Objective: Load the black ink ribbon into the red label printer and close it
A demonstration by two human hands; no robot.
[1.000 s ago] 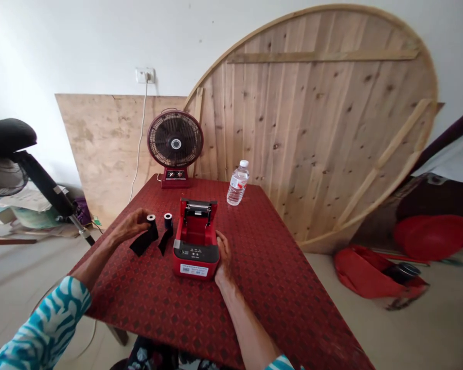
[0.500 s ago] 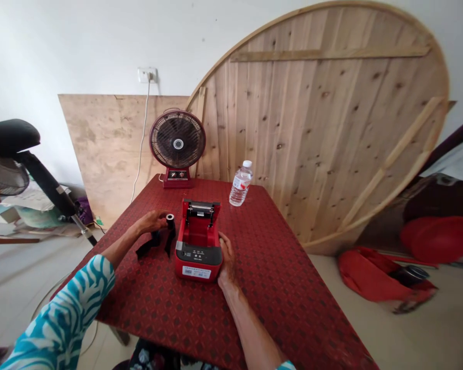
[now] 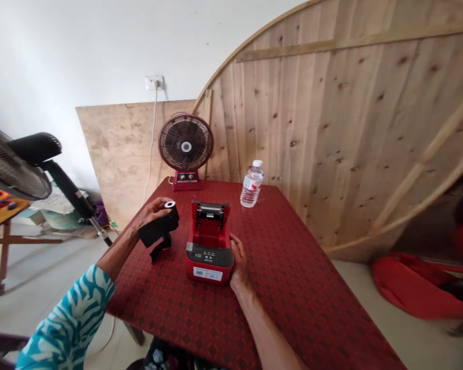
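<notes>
My left hand (image 3: 154, 210) grips a black paper roll (image 3: 170, 211) with a white core, its loose black strip (image 3: 158, 229) hanging out toward the left. Below it, a second black strip (image 3: 161, 250) shows near the tablecloth; the roll it belongs to is hidden. To the right stands a small red printer (image 3: 210, 262) with a black button panel and a white label on its front. Its lid (image 3: 210, 210) is raised, and the red bay (image 3: 208, 237) inside holds no roll. My right hand (image 3: 239, 262) is wrapped against the printer's right side.
A water bottle (image 3: 252, 184) and a dark red fan (image 3: 185, 149) stand at the back of the red-covered table (image 3: 285, 288). Behind leans a round wooden board (image 3: 312, 123). A pedestal fan (image 3: 69, 185) is at the left, and a red bag (image 3: 405, 288) lies on the floor at right.
My left hand has moved right from one black roll to the other and raised a roll with its strip. My right hand has stayed on the printer. The view has turned slightly.
</notes>
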